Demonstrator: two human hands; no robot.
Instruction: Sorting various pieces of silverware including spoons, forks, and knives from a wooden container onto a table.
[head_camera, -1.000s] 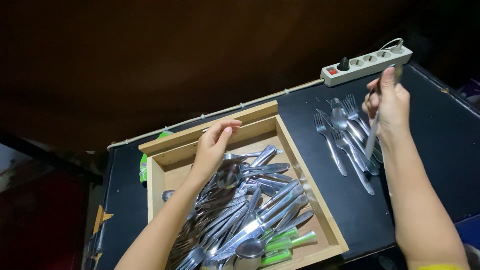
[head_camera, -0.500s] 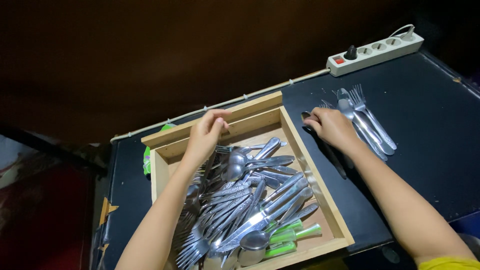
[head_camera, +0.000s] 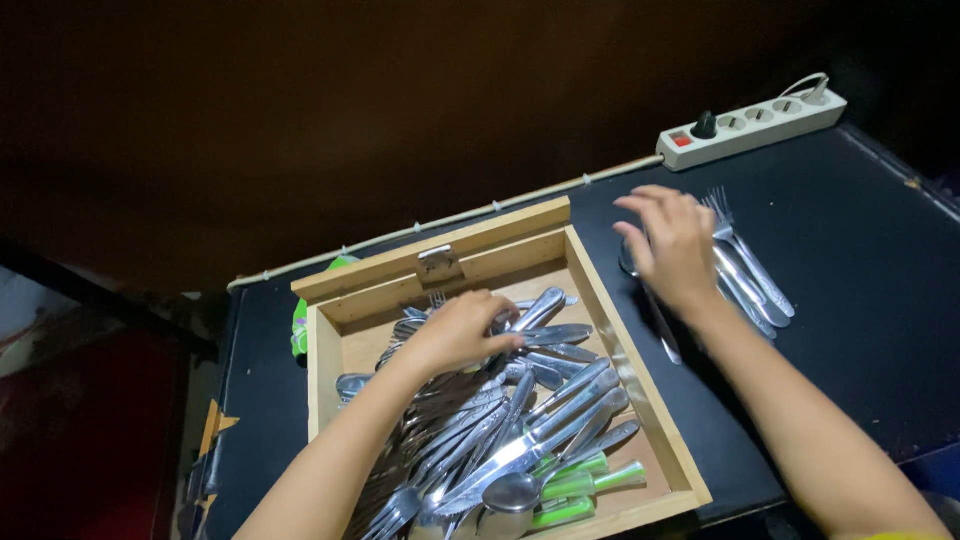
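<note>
A shallow wooden box (head_camera: 640, 372) on a dark table holds a heap of steel spoons, forks and knives (head_camera: 500, 420), some with green handles (head_camera: 575, 480). My left hand (head_camera: 462, 332) reaches down into the heap, fingers curled onto the cutlery near the box's far end. My right hand (head_camera: 672, 245) hovers with fingers spread over a small group of forks and spoons (head_camera: 745, 275) laid on the table right of the box. A spoon (head_camera: 655, 315) lies just under it.
A white power strip (head_camera: 752, 118) with a red switch and one black plug lies at the table's back edge; its cable (head_camera: 470, 212) runs left along that edge. A green object (head_camera: 298, 322) peeks out behind the box's left corner.
My left hand dropped from the box's back wall into the cutlery heap. My right hand let go of the piece it laid on the table and lifted with fingers spread.
</note>
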